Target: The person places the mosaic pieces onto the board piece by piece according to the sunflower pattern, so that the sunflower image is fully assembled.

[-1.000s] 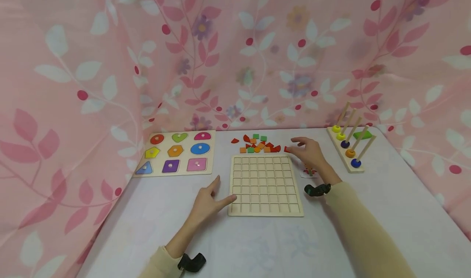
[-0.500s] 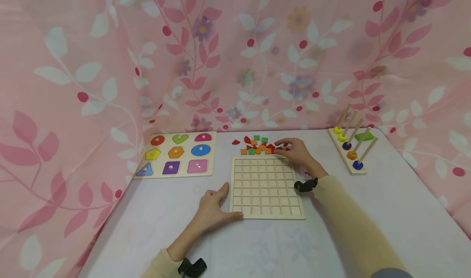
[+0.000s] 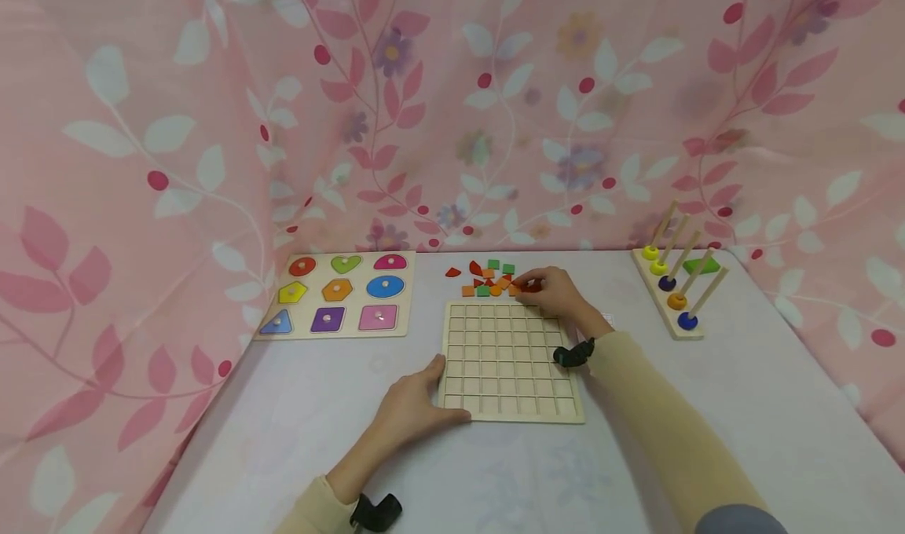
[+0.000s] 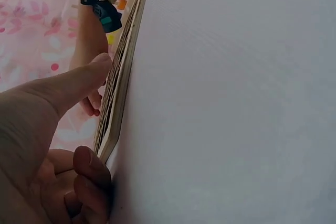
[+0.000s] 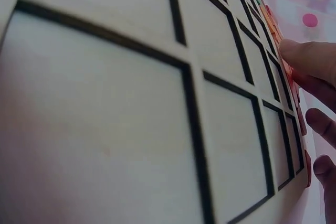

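A pale wooden grid board (image 3: 511, 361) lies flat on the white table. My left hand (image 3: 413, 408) holds its near left corner, thumb along the front edge and fingers at the left edge. In the left wrist view the thumb (image 4: 79, 82) reaches over the board's side and the other fingers (image 4: 92, 174) bend below it. Beyond the board's far edge my right hand (image 3: 555, 292) touches a pile of small red, orange and green pieces (image 3: 488, 275). In the right wrist view its fingers (image 5: 315, 59) are spread against red pieces (image 5: 292, 85), partly covering them.
A shape puzzle board (image 3: 335, 294) with knobbed pieces lies at the back left. A peg stand (image 3: 665, 292) with coloured beads is at the right, next to a green piece (image 3: 701, 266). A card (image 3: 606, 318) shows partly behind my right wrist. A pink floral curtain (image 3: 452, 110) hangs behind.
My right hand has moved left along the board's far edge, and the stray red piece has gone into the pile. My left hand has closed in on the board's near left corner.
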